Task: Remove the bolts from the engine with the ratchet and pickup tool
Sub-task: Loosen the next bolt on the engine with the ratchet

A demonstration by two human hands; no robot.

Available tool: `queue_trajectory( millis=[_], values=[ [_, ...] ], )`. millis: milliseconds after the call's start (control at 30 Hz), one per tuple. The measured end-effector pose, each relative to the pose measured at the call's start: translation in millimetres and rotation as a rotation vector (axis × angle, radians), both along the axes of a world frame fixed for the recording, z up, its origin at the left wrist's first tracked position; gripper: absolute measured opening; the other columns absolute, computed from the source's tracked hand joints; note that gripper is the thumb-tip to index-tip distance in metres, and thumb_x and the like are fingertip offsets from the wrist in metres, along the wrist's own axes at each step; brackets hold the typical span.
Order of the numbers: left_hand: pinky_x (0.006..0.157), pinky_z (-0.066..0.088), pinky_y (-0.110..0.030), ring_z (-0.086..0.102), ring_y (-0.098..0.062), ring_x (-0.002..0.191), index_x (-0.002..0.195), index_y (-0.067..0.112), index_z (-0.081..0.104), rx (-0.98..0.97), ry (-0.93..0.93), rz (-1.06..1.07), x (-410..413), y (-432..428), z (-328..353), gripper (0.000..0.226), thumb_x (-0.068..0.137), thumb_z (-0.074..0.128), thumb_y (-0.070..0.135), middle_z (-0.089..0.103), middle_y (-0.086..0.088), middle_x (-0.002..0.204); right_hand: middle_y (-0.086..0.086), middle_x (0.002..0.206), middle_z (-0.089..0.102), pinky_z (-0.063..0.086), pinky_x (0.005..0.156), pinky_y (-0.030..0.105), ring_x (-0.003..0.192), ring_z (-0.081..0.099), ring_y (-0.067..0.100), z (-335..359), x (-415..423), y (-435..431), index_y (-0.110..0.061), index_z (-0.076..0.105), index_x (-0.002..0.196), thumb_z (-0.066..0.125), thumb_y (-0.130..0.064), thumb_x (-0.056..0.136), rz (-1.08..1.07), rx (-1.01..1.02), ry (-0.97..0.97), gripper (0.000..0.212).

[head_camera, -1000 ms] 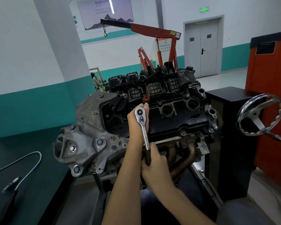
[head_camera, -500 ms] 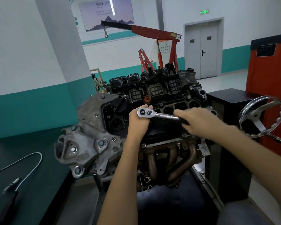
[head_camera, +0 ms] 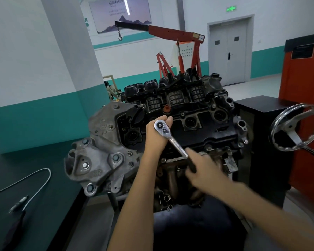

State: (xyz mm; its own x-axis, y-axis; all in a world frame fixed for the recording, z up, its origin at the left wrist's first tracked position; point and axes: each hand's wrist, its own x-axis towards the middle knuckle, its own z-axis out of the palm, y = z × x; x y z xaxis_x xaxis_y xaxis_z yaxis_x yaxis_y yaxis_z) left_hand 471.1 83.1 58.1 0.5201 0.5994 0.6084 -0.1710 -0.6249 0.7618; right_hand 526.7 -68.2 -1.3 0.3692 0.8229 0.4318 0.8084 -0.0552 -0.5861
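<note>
Workshop engine (head_camera: 198, 127) ahead: left hand (head_camera: 155, 134) cups the ratchet (head_camera: 172, 140) head; handle slants back into the blurred right hand (head_camera: 205, 171), apparently gripping.

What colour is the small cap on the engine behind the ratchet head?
Orange-red cap, best seen in the head view.

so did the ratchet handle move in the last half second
Yes: the ratchet handle swung down toward the exhaust manifold; its head stayed near the orange cap.

The ratchet (head_camera: 170, 139) is polished, glossy metal. The engine (head_camera: 187, 127) pairs a matt black plastic cover with rough, dull cast metal on its left end. The handwheel (head_camera: 295, 128) gleams chrome.
</note>
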Motion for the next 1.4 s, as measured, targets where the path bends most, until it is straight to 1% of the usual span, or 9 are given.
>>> queue_trajectory(
  millis=[133,233,333,467,567,967,1067,1233,1400],
  values=[
    [0.054,0.025,-0.021,0.024,-0.005,0.052,0.05,0.028,0.027,0.032,0.07,-0.024,6,0,5,0.057,0.094,0.058,0.01,0.028,0.013,0.046,-0.006,0.071,0.047,0.04,0.057,0.027,0.067,0.057,0.019,66,71,-16,-0.024,0.046,0.109,0.056,-0.016,0.087,-0.111,-0.201,-0.598,0.025],
    [0.055,0.025,-0.021,0.025,-0.006,0.053,0.052,0.023,0.027,0.013,-0.004,0.01,10,-4,3,0.055,0.094,0.057,0.006,0.028,0.012,0.046,-0.009,0.073,0.046,0.032,0.055,0.025,0.072,0.057,0.021,82,81,-13,-0.026,0.043,0.107,0.054,-0.02,0.089,-0.175,-0.18,-0.734,0.022],
    [0.055,0.021,-0.025,0.023,-0.009,0.054,0.055,0.019,0.026,-0.09,-0.076,0.03,14,-4,-2,0.051,0.096,0.055,0.007,0.027,0.011,0.051,0.003,0.082,0.059,0.041,0.06,0.028,0.078,0.061,0.029,38,53,-12,-0.023,0.044,0.112,0.057,-0.021,0.085,-0.212,-0.088,-0.497,0.029],
    [0.05,0.02,-0.016,0.021,-0.005,0.047,0.057,0.018,0.024,-0.108,-0.117,0.093,20,-11,1,0.052,0.096,0.054,0.002,0.023,0.014,0.048,0.001,0.061,0.051,0.044,0.053,0.032,0.055,0.052,0.021,-14,-18,5,-0.019,0.045,0.094,0.058,-0.01,0.082,-0.128,0.104,0.163,0.02],
    [0.05,0.018,-0.019,0.02,-0.005,0.049,0.059,0.019,0.024,-0.023,-0.073,0.104,15,-7,-1,0.051,0.097,0.055,0.007,0.021,0.007,0.055,0.006,0.064,0.053,0.042,0.05,0.025,0.054,0.052,0.016,-24,-48,23,-0.022,0.044,0.094,0.055,-0.007,0.082,-0.069,0.179,0.308,0.021],
    [0.061,0.038,-0.015,0.041,-0.005,0.058,0.055,0.025,0.038,-0.032,-0.09,-0.049,-4,2,-6,0.046,0.094,0.061,0.017,0.038,0.015,0.054,-0.009,0.067,0.041,0.038,0.059,0.028,0.064,0.049,0.021,78,78,1,-0.024,0.046,0.113,0.056,-0.019,0.087,-0.125,-0.194,-0.684,0.028],
    [0.057,0.032,-0.016,0.033,-0.007,0.058,0.06,0.02,0.032,-0.053,-0.097,-0.059,-2,-2,-9,0.045,0.097,0.058,0.019,0.033,0.012,0.056,-0.001,0.071,0.048,0.04,0.059,0.027,0.07,0.059,0.027,42,55,-3,-0.025,0.046,0.104,0.058,-0.02,0.083,-0.193,-0.104,-0.463,0.025],
    [0.057,0.03,-0.013,0.022,-0.006,0.057,0.062,0.018,0.025,-0.101,-0.137,0.037,7,-8,-6,0.047,0.096,0.058,0.012,0.023,0.004,0.061,-0.001,0.056,0.05,0.034,0.042,0.009,0.046,0.051,0.005,-17,-38,20,-0.024,0.043,0.078,0.059,-0.008,0.082,-0.08,0.167,0.317,0.023],
    [0.053,0.027,-0.02,0.024,-0.005,0.053,0.055,0.029,0.028,-0.084,-0.036,0.071,4,-1,-5,0.052,0.095,0.061,0.021,0.026,0.012,0.051,0.003,0.061,0.049,0.038,0.051,0.02,0.052,0.047,0.012,-13,-41,22,-0.017,0.051,0.09,0.055,-0.003,0.079,-0.025,0.138,0.292,0.018]
  ],
)
